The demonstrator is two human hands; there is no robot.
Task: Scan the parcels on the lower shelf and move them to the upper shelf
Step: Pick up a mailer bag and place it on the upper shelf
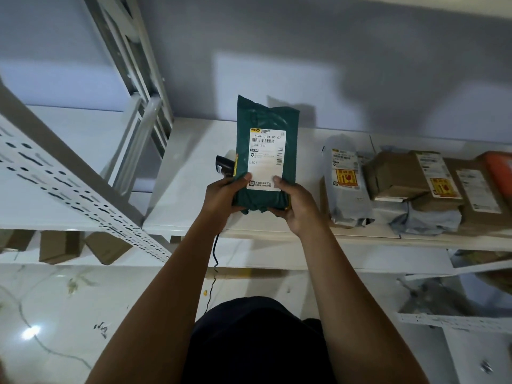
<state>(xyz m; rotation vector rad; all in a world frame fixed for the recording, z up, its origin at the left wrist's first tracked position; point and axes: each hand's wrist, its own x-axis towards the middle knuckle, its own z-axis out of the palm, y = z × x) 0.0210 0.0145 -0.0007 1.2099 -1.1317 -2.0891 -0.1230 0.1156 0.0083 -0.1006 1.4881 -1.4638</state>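
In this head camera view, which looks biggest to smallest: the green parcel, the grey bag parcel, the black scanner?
1. Green parcel, though it is held nearer the camera, so this is unsure.
2. Grey bag parcel.
3. Black scanner, mostly hidden behind the green parcel.

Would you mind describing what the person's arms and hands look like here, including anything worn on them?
Both forearms are bare up to the frame's bottom edge: no sleeves show. The left hand and right hand wear no gloves, and no rings, watch or wristbands are visible. The fingers have short nails. Below the arms, dark clothing covers the body.

Dark green parcel (pixel 266 126) w/ white label (pixel 266 159); brown boxes (pixel 393 173); white shelf (pixel 188 173).
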